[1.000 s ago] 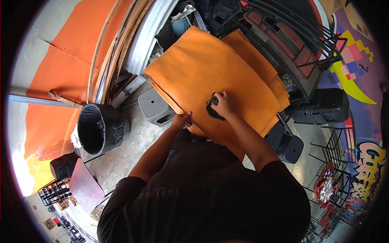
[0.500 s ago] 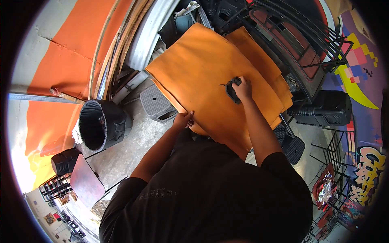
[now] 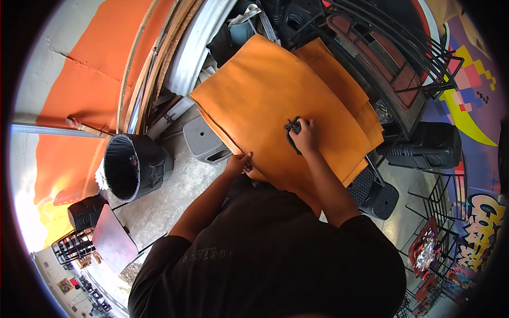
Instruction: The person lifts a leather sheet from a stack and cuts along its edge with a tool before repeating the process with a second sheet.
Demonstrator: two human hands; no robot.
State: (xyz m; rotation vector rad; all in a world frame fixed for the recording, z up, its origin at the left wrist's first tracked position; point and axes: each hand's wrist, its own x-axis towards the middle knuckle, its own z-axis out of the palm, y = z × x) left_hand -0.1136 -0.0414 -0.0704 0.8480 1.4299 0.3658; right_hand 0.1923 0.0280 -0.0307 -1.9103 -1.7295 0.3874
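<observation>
A large tan-orange sheet that looks like leather spreads in front of me, with more sheets of the same colour under its right side. My right hand is closed on a dark, crumpled cloth and presses it against the sheet's surface. At the sheet's near left edge, my left hand pinches the rim between thumb and fingers. Whatever supports the sheets is mostly hidden beneath them.
A grey plastic stool stands left of the sheets, near a black lined bin. Dark stools are at the right. Stacked metal-framed furniture lies behind, and timber strips lean on the left wall.
My right hand has moved the cloth left and toward me across the sheet. My left hand stays at the edge, slightly lower in view.
</observation>
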